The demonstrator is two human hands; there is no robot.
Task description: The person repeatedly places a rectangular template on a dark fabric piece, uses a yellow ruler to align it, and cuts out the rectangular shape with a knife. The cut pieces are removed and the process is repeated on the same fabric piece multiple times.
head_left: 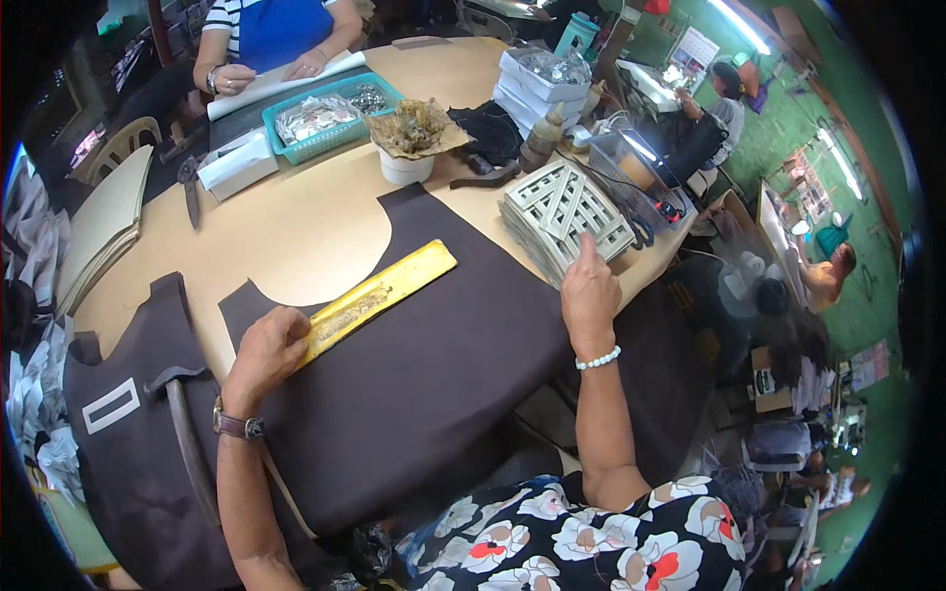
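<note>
My left hand is closed on the near end of a long yellow strip smeared with brown residue. The strip lies slantwise over a dark brown cut fabric piece. At the right, my right hand has its index finger stretched onto a stack of pale rectangular pieces with slots; the other fingers look curled and the thumb is hidden. A second dark fabric piece lies at the left, bearing a white rectangular frame and a hammer.
A white tub topped with a sticky brown mass stands beyond the strip. Behind it are a teal basket of small parts and white boxes. Scissors lie at left. A person in blue sits across the table.
</note>
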